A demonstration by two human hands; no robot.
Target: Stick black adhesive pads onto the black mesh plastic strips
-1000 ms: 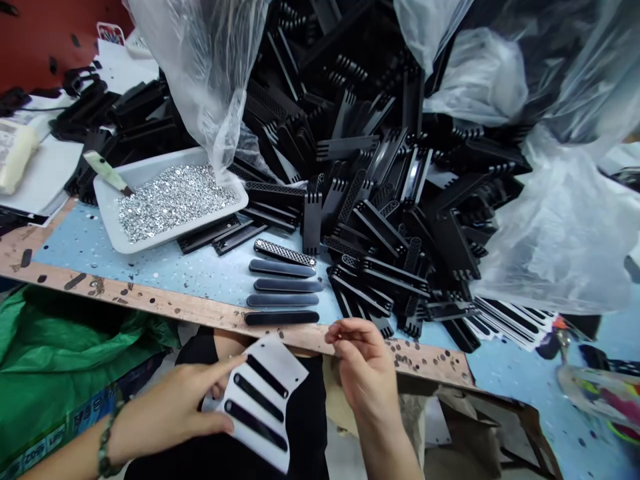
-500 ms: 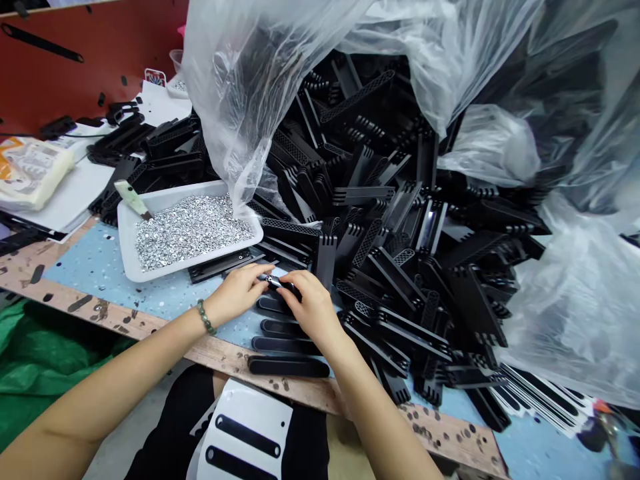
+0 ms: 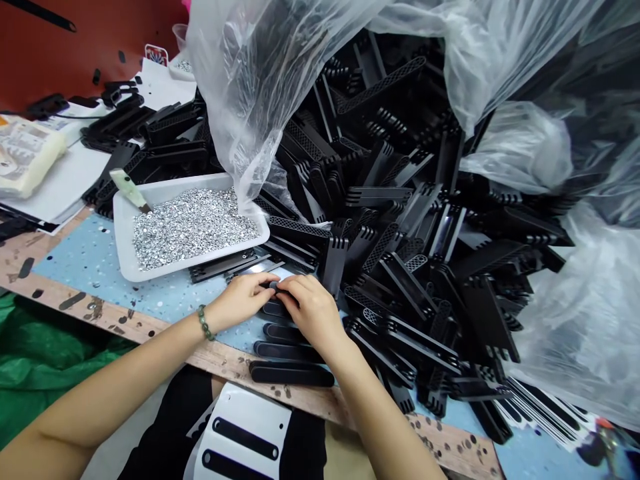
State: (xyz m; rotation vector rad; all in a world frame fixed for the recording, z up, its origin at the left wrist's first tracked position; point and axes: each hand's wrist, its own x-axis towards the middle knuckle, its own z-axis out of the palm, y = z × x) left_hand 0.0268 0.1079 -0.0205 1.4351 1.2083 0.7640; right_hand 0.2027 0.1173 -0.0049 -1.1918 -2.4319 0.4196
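My left hand [image 3: 240, 300], with a green bead bracelet [image 3: 205, 323] at the wrist, and my right hand [image 3: 310, 310] meet over a dark strip [image 3: 273, 285] on the table. Both pinch it, and their fingers hide most of it. Just below lie several black rounded bars, the nearest a black bar [image 3: 291, 375], in a row close to my right wrist. A white sheet with black slots [image 3: 243, 433] lies below the table edge, in my lap.
A white tray of silver discs [image 3: 195, 227] holds a pale-handled scraper [image 3: 129, 189]. A large heap of black comb-edged and perforated strips [image 3: 400, 227] spills from clear plastic bags [image 3: 260, 80] on the blue tabletop [image 3: 95, 273]. Green plastic [image 3: 45, 353] hangs at lower left.
Both hands have left the white sheet and come together over the row of bars, pinching the dark strip. The sheet now sits lower in view, and the scene has shifted slightly.
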